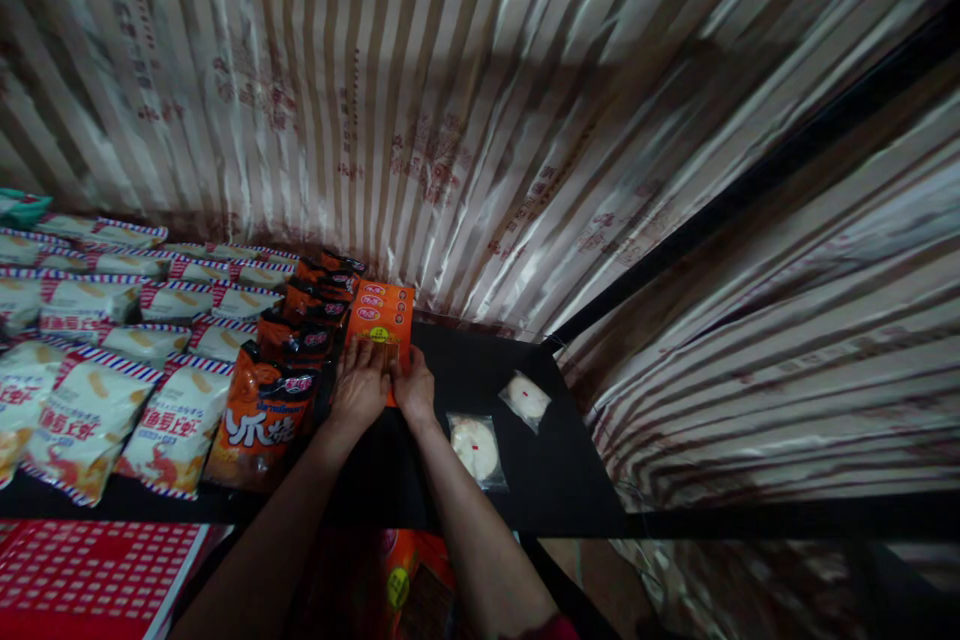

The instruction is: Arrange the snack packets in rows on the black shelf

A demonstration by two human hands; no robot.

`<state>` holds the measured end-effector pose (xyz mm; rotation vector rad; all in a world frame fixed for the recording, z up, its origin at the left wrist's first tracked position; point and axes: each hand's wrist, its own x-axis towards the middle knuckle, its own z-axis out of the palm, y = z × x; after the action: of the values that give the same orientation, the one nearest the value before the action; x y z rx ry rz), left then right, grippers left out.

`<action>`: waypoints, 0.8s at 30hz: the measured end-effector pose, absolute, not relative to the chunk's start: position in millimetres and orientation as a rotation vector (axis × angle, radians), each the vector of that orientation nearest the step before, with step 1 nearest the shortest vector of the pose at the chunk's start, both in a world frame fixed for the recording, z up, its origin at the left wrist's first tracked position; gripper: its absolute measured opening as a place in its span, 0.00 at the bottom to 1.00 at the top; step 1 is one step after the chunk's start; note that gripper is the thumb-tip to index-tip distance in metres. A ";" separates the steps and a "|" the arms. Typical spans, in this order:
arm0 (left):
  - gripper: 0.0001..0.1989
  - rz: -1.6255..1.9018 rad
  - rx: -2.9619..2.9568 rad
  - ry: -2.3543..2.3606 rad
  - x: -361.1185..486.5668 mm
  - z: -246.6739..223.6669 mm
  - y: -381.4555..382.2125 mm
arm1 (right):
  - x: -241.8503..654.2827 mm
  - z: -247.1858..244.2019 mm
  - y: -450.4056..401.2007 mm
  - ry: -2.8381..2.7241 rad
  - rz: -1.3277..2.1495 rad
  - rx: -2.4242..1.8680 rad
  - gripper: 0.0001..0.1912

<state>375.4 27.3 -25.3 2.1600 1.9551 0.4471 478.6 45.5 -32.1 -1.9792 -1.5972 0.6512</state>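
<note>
Both my hands are on a flat orange packet (386,308) that lies on the black shelf (442,350), to the right of a row of orange and black snack bags (270,415). My left hand (360,385) lies on the packet's lower left part with its fingers spread. At the lower right edge of the packet rests my right hand (412,388); its fingers are partly bent, and whether they grip the edge is unclear.
Rows of white snack bags (94,415) fill the shelf's left side. Two clear-wrapped round pieces, one nearer (476,448) and one farther (526,398), lie right. A striped curtain (420,100) hangs behind. Below are a red basket (97,570) and another orange packet (424,575).
</note>
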 end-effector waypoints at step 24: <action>0.21 0.478 2.112 1.928 373.7 -30.5 29.4 | 473.3 -20.0 36.2 -1.745 0.499 -2.050 0.24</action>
<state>373.7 29.4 -30.5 2.1117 1.9280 0.4779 473.3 36.2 -20.0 -2.0499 -1.7452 0.4988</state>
